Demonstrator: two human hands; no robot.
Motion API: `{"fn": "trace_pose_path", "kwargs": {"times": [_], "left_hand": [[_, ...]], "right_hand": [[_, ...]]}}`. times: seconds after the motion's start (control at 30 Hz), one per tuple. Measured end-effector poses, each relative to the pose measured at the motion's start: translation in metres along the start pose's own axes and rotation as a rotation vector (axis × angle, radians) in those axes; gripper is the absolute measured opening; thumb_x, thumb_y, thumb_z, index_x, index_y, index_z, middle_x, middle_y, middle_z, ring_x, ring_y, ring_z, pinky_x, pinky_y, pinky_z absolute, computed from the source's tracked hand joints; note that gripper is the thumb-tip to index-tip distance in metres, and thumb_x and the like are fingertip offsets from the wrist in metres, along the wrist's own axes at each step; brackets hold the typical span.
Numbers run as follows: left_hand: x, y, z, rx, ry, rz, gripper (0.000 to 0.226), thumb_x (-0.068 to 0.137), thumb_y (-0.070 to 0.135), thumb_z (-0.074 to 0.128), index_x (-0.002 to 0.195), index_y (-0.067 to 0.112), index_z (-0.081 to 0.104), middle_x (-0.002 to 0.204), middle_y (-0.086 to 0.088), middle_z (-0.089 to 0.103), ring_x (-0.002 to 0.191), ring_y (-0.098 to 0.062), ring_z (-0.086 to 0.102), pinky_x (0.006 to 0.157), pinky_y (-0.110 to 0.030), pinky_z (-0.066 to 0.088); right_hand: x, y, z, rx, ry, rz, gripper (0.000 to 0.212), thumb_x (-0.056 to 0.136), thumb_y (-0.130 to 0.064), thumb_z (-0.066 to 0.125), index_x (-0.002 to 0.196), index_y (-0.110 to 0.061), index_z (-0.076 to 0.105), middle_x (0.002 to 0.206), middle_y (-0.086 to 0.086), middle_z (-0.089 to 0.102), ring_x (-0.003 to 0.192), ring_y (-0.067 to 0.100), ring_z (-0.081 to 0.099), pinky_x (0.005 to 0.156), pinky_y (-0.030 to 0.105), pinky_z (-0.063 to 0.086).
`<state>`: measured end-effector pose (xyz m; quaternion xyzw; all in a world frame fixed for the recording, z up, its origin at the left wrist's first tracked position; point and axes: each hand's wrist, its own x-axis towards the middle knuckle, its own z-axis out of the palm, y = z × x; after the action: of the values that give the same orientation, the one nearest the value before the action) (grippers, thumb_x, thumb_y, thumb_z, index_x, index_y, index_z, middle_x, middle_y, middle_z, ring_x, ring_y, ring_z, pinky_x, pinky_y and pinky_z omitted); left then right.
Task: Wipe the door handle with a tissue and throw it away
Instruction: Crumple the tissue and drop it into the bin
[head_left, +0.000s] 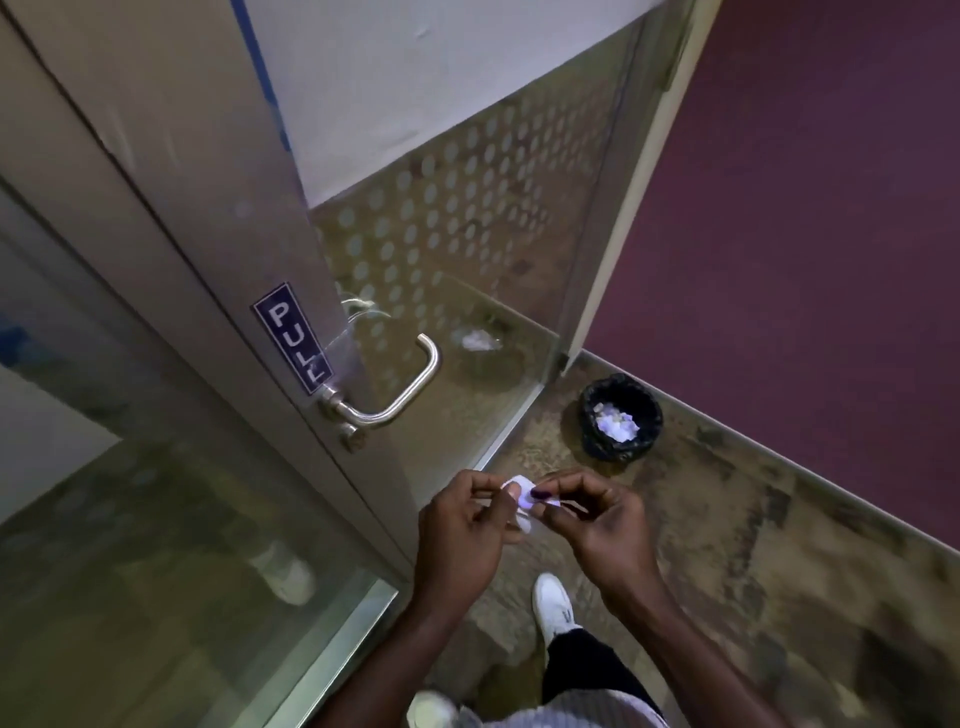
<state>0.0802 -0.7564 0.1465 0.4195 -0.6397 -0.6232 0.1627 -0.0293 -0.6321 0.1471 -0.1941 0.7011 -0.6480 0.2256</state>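
Note:
A small white tissue (522, 500) is pinched between my left hand (462, 525) and my right hand (597, 519), both held low in front of me. Most of the tissue is hidden by my fingers. The curved metal door handle (410, 384) juts from the door frame up and to the left of my hands, beside a blue PULL sign (293, 336). A black-lined waste bin (621, 418) with white tissues inside stands on the floor by the purple wall, up and right of my hands.
The glass door (457, 234) with a dotted frosted pattern stands open, its lower edge close to my hands. A fixed glass panel (130, 519) is at the left. My white shoe (553, 603) is on the patterned carpet. The purple wall (805, 234) closes the right side.

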Motion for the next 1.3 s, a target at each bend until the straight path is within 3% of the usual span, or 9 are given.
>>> {"fn": "trace_pose_path", "kwargs": {"times": [0.17,0.4,0.5,0.63,0.83,0.93,1.07,1.2,1.3], "left_hand": [[0.01,-0.003,0.018,-0.224,-0.147,-0.136,0.016,0.098,0.013,0.085,0.107,0.0,0.08,0.097,-0.011,0.089,0.089,-0.028,0.088,0.093,-0.043,0.071],[0.042,0.009,0.064,-0.214,-0.177,-0.083,0.01,0.092,0.006,0.089,0.1,0.008,0.084,0.093,-0.011,0.088,0.087,-0.025,0.088,0.08,-0.024,0.066],[0.065,0.014,0.098,-0.145,-0.152,-0.071,0.011,0.092,0.007,0.089,0.1,0.009,0.082,0.089,-0.01,0.088,0.088,-0.027,0.087,0.083,-0.029,0.067],[0.094,0.019,0.155,-0.013,-0.116,-0.037,0.014,0.092,0.007,0.089,0.094,0.017,0.081,0.086,-0.002,0.088,0.084,-0.018,0.087,0.079,-0.023,0.064],[0.134,0.025,0.247,0.168,-0.138,0.054,0.018,0.093,0.007,0.088,0.089,0.023,0.08,0.084,0.006,0.087,0.077,-0.01,0.084,0.074,-0.022,0.065],[0.154,0.026,0.287,0.214,-0.154,0.067,0.011,0.092,0.01,0.086,0.09,0.02,0.08,0.08,0.005,0.087,0.076,-0.011,0.085,0.073,-0.027,0.068],[0.183,0.024,0.319,0.439,-0.212,0.184,0.011,0.086,0.031,0.082,0.09,0.022,0.078,0.073,0.031,0.078,0.071,0.014,0.074,0.065,-0.008,0.052],[0.217,0.01,0.331,0.647,-0.32,0.226,0.017,0.094,0.033,0.08,0.102,0.019,0.077,0.098,0.006,0.087,0.086,-0.013,0.085,0.082,-0.036,0.068],[0.249,-0.005,0.334,0.871,-0.35,0.196,0.013,0.097,0.033,0.081,0.105,0.023,0.079,0.107,0.002,0.087,0.1,-0.021,0.083,0.085,-0.028,0.061]], "right_hand": [[0.002,0.008,-0.018,-0.081,0.035,0.004,0.036,0.078,-0.001,0.094,0.092,-0.032,0.081,0.096,-0.003,0.084,0.09,0.013,0.08,0.077,0.022,0.063],[0.048,0.021,-0.065,-0.25,0.025,0.071,0.024,0.083,-0.013,0.092,0.097,-0.03,0.085,0.096,-0.015,0.085,0.083,0.007,0.081,0.073,0.026,0.065],[0.076,0.026,-0.095,-0.317,-0.051,0.057,0.018,0.085,-0.023,0.091,0.097,-0.035,0.086,0.092,-0.017,0.084,0.081,0.005,0.08,0.073,0.025,0.065],[0.118,0.035,-0.142,-0.356,-0.082,0.085,0.012,0.087,-0.032,0.089,0.097,-0.036,0.087,0.09,-0.018,0.084,0.079,0.004,0.08,0.074,0.032,0.065],[0.178,0.063,-0.213,-0.311,-0.044,0.245,0.016,0.081,-0.013,0.093,0.087,-0.027,0.088,0.081,-0.001,0.084,0.076,0.026,0.079,0.075,0.046,0.063],[0.207,0.074,-0.245,-0.296,0.012,0.333,0.023,0.076,-0.007,0.096,0.075,-0.026,0.083,0.069,0.006,0.08,0.062,0.018,0.074,0.072,0.041,0.062],[0.243,0.092,-0.274,-0.319,-0.006,0.383,0.028,0.075,-0.005,0.096,0.074,-0.028,0.079,0.056,-0.01,0.07,0.058,0.004,0.061,0.065,0.027,0.052],[0.273,0.116,-0.286,-0.471,-0.015,0.389,0.015,0.079,-0.015,0.095,0.082,-0.023,0.083,0.059,-0.014,0.07,0.058,0.002,0.061,0.063,0.026,0.049],[0.293,0.135,-0.289,-0.705,0.004,0.322,0.012,0.08,-0.027,0.093,0.087,-0.025,0.082,0.079,-0.007,0.082,0.072,0.013,0.075,0.066,0.029,0.054]]}}
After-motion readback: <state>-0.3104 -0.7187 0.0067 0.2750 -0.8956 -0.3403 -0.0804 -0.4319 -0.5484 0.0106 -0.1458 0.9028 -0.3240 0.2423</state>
